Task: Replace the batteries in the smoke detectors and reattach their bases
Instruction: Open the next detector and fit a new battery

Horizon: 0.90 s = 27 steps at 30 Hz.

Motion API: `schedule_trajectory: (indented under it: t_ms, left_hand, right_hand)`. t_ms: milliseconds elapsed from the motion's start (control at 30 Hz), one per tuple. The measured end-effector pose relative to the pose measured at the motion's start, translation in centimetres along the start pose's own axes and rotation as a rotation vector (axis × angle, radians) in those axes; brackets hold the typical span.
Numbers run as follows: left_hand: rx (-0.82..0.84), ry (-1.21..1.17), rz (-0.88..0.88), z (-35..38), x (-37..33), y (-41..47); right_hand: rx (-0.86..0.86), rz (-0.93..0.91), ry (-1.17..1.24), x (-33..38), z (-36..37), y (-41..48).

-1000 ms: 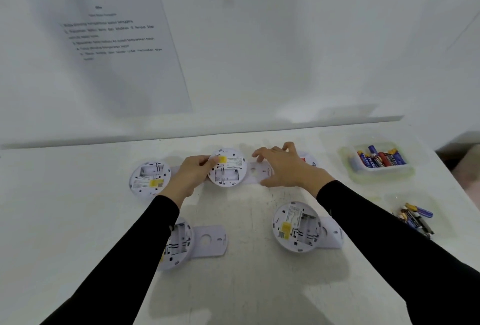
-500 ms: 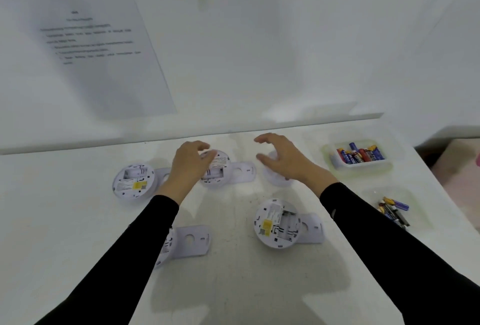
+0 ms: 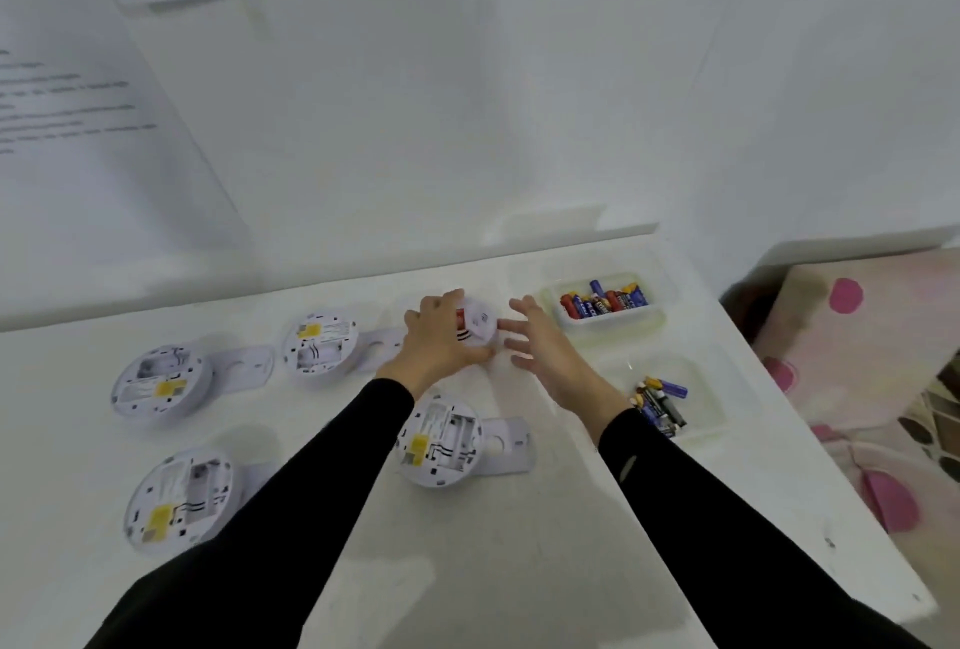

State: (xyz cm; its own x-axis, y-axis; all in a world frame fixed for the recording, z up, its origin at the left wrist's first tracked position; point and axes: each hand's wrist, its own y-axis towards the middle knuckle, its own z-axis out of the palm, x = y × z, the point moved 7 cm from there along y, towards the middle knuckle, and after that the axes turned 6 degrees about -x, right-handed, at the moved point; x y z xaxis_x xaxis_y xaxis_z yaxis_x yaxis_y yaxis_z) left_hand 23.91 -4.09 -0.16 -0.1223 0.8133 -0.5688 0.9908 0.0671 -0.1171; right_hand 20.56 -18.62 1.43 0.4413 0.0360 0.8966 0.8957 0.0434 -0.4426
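The fingers of our left hand (image 3: 436, 344) grasp the smoke detector (image 3: 481, 322); our right hand (image 3: 545, 357), fingers released, is just beside it.

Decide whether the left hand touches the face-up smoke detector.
Touching. The head view shows the left hand over the face-up smoke detector, fingers and thumb round its rim.

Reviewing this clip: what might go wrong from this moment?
The left hand grips the face-up detector alone, right hand open beside it: it may slip. The right sleeve lies close by the near battery tub and might knock it. That tub sits next to the far battery tub; cells may get mixed.
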Motion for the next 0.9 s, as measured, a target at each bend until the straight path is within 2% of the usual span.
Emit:
schedule_trajectory:
  t_ms: [33, 100, 133, 200, 233, 300, 433, 567, 900]
  left_hand:
    - [-0.021, -0.124, -0.005, -0.6, -0.3, -0.5]
    - [-0.021, -0.560, -0.023, -2.4, -1.4, -2.1]
    - [0.024, -0.829, -0.037, -3.0, -2.3, -3.2]
    - [0.227, -1.411, -0.071, -3.2, -4.7, -5.7]
    - [0.299, -1.615, -0.076, -3.4, -6.0, -6.9]
    - [0.314, -1.809, -0.093, -3.2, -7.8, -8.6]
    - [0.189, -1.854, -0.144, -1.4, -9.3, -10.3]
    - [0.163, -1.833, -0.137, 0.0, -9.7, -11.5]
    - [0.219, -1.764, -0.138, 1.1, -9.9, -12.2]
  right_hand:
    - [0.022, -0.049, 0.028, 0.6, -0.4, -0.4]
    - [0.028, -0.250, 0.048, 2.8, -1.4, -1.7]
    - [0.018, -0.367, -0.003, 4.0, -1.9, -2.7]
    - [0.003, -0.568, -0.162, 5.8, -2.1, -4.6]
    - [0.000, -0.652, -0.222, 6.4, -2.0, -5.5]
    - [-0.023, -0.764, -0.301, 6.8, -2.1, -7.2]
    - [-0.160, -0.915, -0.477, 6.6, -2.6, -9.3]
    - [-0.210, -0.932, -0.610, 6.5, -3.7, -10.3]
    - [-0.135, -0.960, -0.604, 7.4, -5.1, -10.7]
